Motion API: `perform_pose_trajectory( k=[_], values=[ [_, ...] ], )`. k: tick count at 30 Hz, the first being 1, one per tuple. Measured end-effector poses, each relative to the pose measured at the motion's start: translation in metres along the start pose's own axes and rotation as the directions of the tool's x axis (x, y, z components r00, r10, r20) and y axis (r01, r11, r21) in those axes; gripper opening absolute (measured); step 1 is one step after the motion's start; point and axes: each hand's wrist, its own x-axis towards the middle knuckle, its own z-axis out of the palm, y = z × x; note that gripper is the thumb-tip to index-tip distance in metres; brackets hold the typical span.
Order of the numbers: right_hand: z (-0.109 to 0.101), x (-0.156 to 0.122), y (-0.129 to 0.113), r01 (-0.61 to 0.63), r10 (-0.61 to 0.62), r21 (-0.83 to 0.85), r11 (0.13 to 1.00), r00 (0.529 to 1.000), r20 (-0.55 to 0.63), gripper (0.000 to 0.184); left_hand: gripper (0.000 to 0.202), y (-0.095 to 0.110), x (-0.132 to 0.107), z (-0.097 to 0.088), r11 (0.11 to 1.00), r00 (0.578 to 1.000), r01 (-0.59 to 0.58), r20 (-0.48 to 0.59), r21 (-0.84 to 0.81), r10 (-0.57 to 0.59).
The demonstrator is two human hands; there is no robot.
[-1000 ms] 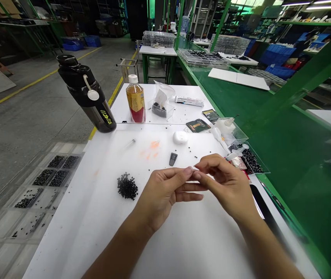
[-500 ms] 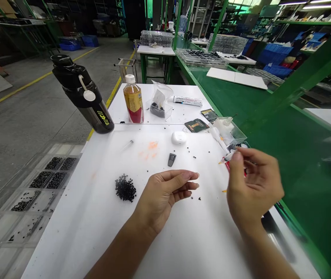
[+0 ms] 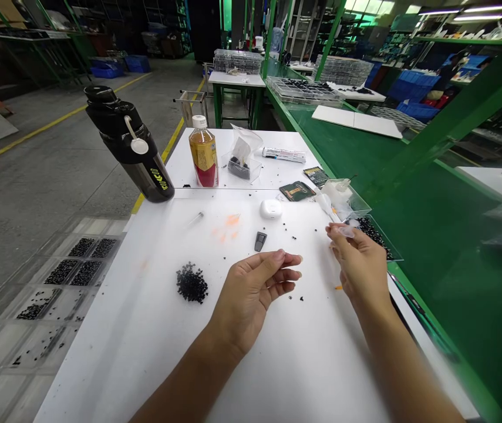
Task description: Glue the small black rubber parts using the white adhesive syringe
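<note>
My left hand (image 3: 251,294) hovers over the middle of the white table (image 3: 312,364), thumb pressed against the index finger. Whatever may be in that pinch is too small or hidden to make out. To the right, my right hand (image 3: 360,258) has its thumb and fingers closed on a small translucent plastic piece (image 3: 346,231). Beside its knuckles lies a clear tray of tiny black parts (image 3: 376,236). A heap of tiny black parts (image 3: 192,283) sits left of my left hand, and a dark grey clip-like piece (image 3: 260,241) lies just beyond it.
A black water bottle (image 3: 130,147) and a drink bottle (image 3: 204,153) stand at the back left. A white case (image 3: 270,209), a tube (image 3: 283,154) and a green packet (image 3: 297,191) lie farther back. Compartment trays (image 3: 52,294) are at left; a green conveyor (image 3: 444,282) runs along the right.
My right hand has moved left and turned, bringing the translucent piece into clearer view and uncovering the tray of black parts. My left hand has barely shifted.
</note>
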Motion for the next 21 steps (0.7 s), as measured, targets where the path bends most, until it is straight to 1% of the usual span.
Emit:
perform_pose_trajectory(
  k=[2,4,7,10,11,14,15,17,19,21],
  values=[
    [-0.002,-0.003,-0.008,0.002,-0.001,0.034,0.999,1.0,-0.03,0.036,0.019,-0.001,0.0,0.0,1.0,1.0,-0.004,0.02,-0.027,0.005],
    [-0.004,-0.01,-0.023,-0.003,0.006,0.14,0.99,1.0,-0.02,0.034,0.017,-0.003,-0.001,0.0,0.999,0.999,-0.005,0.046,-0.041,0.007],
    [-0.003,-0.029,-0.056,-0.017,-0.021,0.339,0.941,0.994,0.108,0.025,0.016,-0.005,-0.001,0.0,0.999,0.996,0.001,0.089,-0.036,0.003],
    [0.001,-0.047,-0.099,-0.033,-0.071,0.407,0.913,0.969,0.237,0.012,0.016,-0.006,-0.002,0.001,1.0,0.996,-0.008,0.092,-0.008,0.009],
    [0.003,-0.051,-0.113,-0.026,-0.088,0.407,0.913,0.962,0.259,0.012,0.016,-0.006,-0.003,0.002,1.0,0.996,-0.02,0.09,0.002,0.02],
    [0.012,-0.052,-0.146,-0.017,-0.131,0.386,0.922,0.926,0.355,0.044,0.015,-0.005,-0.006,0.006,0.996,0.991,-0.081,0.106,0.045,0.075],
    [0.016,-0.051,-0.151,-0.023,-0.141,0.381,0.924,0.907,0.396,0.054,0.015,-0.004,-0.007,0.007,0.992,0.988,-0.107,0.118,0.061,0.099],
    [0.021,-0.048,-0.153,-0.04,-0.165,0.398,0.917,0.869,0.467,0.063,0.014,-0.004,-0.008,0.009,0.985,0.982,-0.147,0.133,0.089,0.134],
    [0.025,-0.047,-0.143,-0.067,-0.193,0.451,0.89,0.84,0.506,0.063,0.014,-0.004,-0.009,0.01,0.98,0.979,-0.17,0.133,0.105,0.155],
    [0.025,-0.05,-0.129,-0.108,-0.197,0.513,0.852,0.841,0.504,0.059,0.012,-0.004,-0.009,0.011,0.979,0.979,-0.174,0.128,0.107,0.16]
  ],
)
